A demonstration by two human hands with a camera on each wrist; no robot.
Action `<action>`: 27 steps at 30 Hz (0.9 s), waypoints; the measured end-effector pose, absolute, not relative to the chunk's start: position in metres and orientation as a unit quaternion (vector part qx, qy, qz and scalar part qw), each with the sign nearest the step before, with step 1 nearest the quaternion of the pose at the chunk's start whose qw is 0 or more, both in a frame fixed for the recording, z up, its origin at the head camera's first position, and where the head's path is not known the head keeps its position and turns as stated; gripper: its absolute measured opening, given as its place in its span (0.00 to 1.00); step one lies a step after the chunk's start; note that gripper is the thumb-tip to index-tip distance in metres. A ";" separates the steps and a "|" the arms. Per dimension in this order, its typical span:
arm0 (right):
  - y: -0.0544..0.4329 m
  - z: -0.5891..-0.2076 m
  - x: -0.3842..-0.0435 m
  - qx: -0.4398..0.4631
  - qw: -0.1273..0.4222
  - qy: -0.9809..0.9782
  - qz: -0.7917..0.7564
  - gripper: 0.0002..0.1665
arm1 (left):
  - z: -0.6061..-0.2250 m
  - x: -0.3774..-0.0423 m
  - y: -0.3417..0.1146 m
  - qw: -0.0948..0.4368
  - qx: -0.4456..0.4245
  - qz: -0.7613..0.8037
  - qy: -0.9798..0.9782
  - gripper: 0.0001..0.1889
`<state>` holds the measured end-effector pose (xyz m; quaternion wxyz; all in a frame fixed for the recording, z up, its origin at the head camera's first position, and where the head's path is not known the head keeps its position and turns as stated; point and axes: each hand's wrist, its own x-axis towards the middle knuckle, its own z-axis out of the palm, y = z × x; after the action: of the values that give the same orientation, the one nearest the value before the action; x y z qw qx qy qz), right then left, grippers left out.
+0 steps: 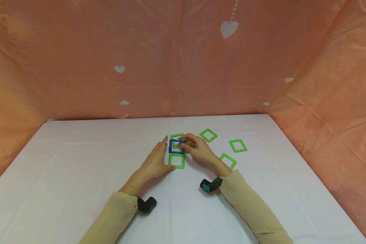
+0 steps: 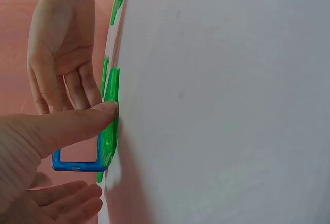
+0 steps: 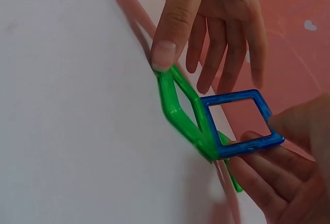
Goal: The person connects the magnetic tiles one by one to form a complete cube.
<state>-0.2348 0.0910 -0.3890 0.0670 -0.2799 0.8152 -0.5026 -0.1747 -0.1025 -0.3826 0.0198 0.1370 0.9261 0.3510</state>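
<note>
Beige sleeves [image 1: 254, 210] nearest, right fingers [image 1: 190, 137] hold the blue square [image 1: 170, 146] upright.

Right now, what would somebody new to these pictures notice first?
Probably the blue square frame, just below the middle of the head view, pinched by the right hand and standing up at the far edge of a green frame that the left hand touches with its thumb. Next, perhaps, three more green frames scattered to the right on the white table, and the orange backdrop with pale hearts behind it.
</note>
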 end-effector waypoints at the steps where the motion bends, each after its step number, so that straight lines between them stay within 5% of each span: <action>1: 0.090 -0.389 -0.235 -0.283 0.068 0.814 -0.503 0.18 | -0.382 -0.175 -0.103 0.020 0.137 0.355 0.925 0.58; 19: 0.082 -0.391 -0.238 -0.261 0.083 0.814 -0.513 0.21 | -0.384 -0.171 -0.103 0.007 0.127 0.357 0.925 0.56; 27: 0.082 -0.387 -0.244 -0.226 0.039 0.859 -0.458 0.21 | -0.384 -0.170 -0.101 0.006 0.114 0.351 0.929 0.56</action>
<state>-0.2442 0.0816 -0.3871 0.0393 -0.2261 0.8587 -0.4582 -0.1701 -0.1015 -0.3839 0.0061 0.1144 0.9292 0.3514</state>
